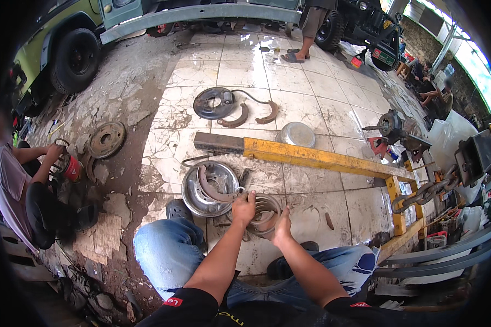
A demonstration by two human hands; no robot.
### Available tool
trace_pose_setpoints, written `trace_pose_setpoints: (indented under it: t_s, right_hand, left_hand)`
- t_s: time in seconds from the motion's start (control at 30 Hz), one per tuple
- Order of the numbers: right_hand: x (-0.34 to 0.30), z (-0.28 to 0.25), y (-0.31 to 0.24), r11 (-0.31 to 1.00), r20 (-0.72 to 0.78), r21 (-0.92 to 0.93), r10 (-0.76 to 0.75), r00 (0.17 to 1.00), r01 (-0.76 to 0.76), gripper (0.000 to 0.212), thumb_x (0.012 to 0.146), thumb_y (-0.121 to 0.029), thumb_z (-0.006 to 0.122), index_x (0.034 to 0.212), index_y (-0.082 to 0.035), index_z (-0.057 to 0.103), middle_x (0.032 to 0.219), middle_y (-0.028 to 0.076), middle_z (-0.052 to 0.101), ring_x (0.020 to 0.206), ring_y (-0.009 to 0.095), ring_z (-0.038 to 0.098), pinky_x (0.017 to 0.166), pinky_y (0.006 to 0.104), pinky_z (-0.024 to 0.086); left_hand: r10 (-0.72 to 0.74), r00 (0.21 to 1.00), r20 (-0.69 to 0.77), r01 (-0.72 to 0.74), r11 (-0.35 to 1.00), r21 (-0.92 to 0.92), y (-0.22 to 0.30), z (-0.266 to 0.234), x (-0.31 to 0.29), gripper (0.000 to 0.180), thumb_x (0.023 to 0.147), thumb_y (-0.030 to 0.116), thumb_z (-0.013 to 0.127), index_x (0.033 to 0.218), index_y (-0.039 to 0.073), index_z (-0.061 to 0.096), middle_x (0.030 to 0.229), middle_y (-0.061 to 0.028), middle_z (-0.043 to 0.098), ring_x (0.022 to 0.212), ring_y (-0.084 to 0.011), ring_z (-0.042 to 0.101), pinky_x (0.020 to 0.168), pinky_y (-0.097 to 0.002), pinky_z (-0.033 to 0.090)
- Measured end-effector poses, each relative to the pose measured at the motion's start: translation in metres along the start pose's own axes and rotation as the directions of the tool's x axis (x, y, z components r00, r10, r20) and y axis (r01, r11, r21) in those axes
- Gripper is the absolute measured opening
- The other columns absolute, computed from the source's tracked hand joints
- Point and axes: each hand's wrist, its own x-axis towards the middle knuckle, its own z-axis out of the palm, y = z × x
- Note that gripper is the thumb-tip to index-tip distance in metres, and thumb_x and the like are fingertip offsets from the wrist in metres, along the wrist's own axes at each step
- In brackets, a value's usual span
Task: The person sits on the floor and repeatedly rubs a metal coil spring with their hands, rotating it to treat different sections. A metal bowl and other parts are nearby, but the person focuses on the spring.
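My left hand is closed beside a round metal part with curved, ridged bands; what its fingers hold is hidden. My right hand has its fingers stretched out along the opposite side of that part. To the left, a shiny silver wheel-like dish lies on the tiles. A rusty curved brake shoe rests across it, one end close to my left hand. Farther off lie a dark round backing plate and two more curved brake shoes, one joined to a cable.
A long yellow and bare-metal beam crosses the floor beyond my hands, near a silver round cover. A heavy chain hangs right. Another person sits left, holding a red can, near a rusty disc. Someone stands behind.
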Motion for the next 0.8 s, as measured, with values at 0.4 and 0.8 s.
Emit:
trace_pose_setpoints:
  t_s: [0.4, 0.8]
  right_hand:
    - [-0.027, 0.004, -0.017, 0.979, 0.158, 0.120, 0.148, 0.976, -0.168, 0.071, 0.100, -0.058, 0.028, 0.144, -0.002, 0.035, 0.144, 0.016, 0.044, 0.129, 0.028, 0.047, 0.105, 0.0417, 0.040]
    - [-0.067, 0.044, -0.047, 0.981, 0.175, 0.130, 0.123, 0.977, -0.147, 0.067, 0.098, -0.056, 0.030, 0.137, -0.003, 0.041, 0.144, 0.017, 0.043, 0.130, 0.029, 0.046, 0.104, 0.0451, 0.041]
  left_hand:
    - [0.037, 0.996, -0.078, -0.038, 0.999, -0.007, -0.003, 0.002, -0.006, 0.050, 0.096, 0.045, 0.049, 0.093, -0.001, 0.068, 0.092, -0.0299, 0.065, 0.094, -0.0463, 0.061, 0.085, -0.0490, 0.046]
    - [-0.022, 0.989, -0.144, 0.018, 0.999, -0.031, -0.005, 0.003, -0.009, 0.051, 0.097, 0.045, 0.046, 0.093, 0.000, 0.069, 0.095, -0.0294, 0.066, 0.095, -0.0471, 0.061, 0.087, -0.0508, 0.045]
